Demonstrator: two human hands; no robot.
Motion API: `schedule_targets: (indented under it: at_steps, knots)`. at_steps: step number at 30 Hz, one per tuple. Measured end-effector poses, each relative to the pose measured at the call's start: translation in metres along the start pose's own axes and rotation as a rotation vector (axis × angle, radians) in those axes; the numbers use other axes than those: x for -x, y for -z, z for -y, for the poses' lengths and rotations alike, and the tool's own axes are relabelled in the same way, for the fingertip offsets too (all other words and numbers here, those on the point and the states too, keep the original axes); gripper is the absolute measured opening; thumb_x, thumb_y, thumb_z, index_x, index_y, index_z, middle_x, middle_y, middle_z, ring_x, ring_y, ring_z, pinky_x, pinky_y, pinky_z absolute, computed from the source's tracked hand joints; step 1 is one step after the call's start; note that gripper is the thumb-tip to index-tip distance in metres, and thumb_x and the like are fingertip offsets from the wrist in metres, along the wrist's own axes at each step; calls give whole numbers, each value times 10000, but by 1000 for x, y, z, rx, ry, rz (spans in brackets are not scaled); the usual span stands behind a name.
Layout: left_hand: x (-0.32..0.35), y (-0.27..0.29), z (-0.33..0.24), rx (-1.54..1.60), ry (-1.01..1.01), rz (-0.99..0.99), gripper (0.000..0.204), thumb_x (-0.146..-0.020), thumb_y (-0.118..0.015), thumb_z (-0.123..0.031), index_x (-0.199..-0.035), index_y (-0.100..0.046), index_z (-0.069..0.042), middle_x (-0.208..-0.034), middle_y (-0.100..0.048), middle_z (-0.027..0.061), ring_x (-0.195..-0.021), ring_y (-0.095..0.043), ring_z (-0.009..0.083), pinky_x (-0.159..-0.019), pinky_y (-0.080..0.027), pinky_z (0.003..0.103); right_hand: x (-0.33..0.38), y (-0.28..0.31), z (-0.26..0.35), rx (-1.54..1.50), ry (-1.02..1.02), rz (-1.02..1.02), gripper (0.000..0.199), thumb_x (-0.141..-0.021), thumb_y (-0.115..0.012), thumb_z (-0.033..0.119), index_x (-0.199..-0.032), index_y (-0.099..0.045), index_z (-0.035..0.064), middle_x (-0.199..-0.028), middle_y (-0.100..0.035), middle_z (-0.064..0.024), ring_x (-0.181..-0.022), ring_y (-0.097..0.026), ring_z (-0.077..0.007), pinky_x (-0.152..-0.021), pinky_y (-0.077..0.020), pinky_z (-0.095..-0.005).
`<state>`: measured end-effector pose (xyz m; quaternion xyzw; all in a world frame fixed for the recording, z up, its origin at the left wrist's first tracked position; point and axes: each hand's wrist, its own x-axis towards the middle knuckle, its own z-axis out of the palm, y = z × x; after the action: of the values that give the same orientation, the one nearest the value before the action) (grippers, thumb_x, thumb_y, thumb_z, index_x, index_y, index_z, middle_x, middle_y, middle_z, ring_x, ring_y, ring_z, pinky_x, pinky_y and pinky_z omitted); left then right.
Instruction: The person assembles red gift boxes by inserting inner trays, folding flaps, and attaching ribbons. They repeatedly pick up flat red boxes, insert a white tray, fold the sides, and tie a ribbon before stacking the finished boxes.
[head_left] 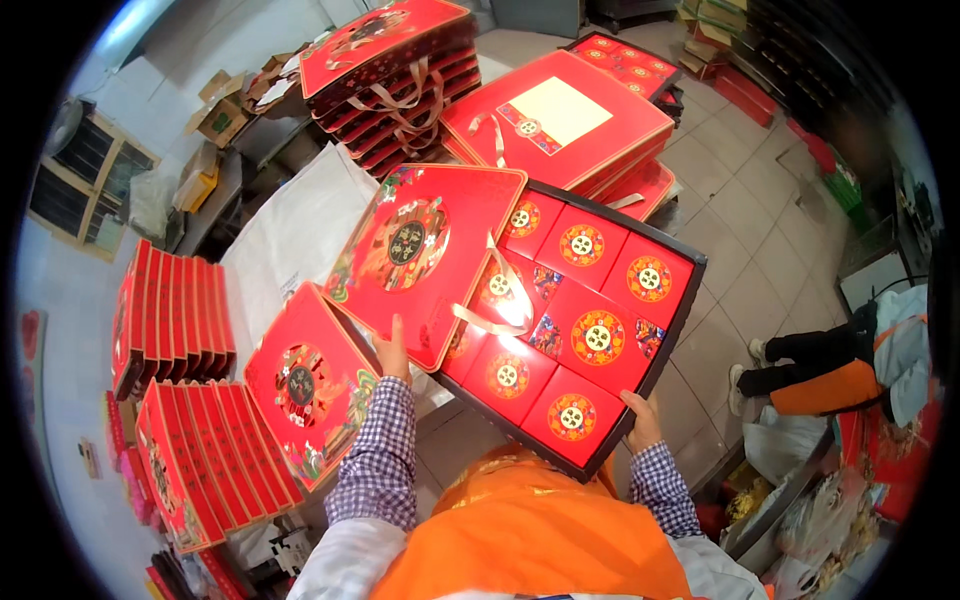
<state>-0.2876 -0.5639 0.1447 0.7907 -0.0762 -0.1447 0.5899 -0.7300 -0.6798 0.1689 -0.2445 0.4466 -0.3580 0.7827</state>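
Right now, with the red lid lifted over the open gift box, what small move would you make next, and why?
Probably lower the lid to the right until it sits square on the black tray. The left hand holds its near edge tilted, covering only the tray's left part; the right hand steadies the tray's near corner. The small red boxes look filled in, and a ribbon handle hangs across them.

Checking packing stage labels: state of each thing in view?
Red lid: lifted, tilted, partly over the tray, left hand at its lower edge.
Black tray: uncovered, filled with small red boxes, right hand under its near corner.
Second red lid: leaning, apart.
Stacked gift boxes: closed.
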Motion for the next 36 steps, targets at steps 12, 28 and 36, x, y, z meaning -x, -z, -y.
schedule_targets:
  at_steps: [12,28,36]
  knots:
    - [1,9,35,737,562,232,499,-959,-599,-299,-1338,-420,-28,-1273,-576,161,-1116,-615,308,-910,-553,470,-1,13,8,59,-51,-4,595,-830,-643,75,-1367,-399,-5,-1268,-558,-165,-1124,-593,-265,-945,-514,-388]
    - [39,59,-42,523,456,147,450,-983,-559,-241,-1340,-368,-45,-1252,-553,165,-1046,-641,288,-830,-591,460,-6,24,-3,-12,-112,-10,516,-844,-636,243,-1228,-492,-70,-1149,-627,-217,-989,-671,-290,-838,-589,-379]
    - [109,17,-83,98,483,157,607,-939,-611,-396,-1341,-318,-49,-1049,-629,119,-832,-672,226,-677,-583,373,-17,8,-3,-87,-236,-58,441,-859,-657,244,-1172,-539,-43,-1132,-643,-190,-992,-664,-270,-857,-569,-376]
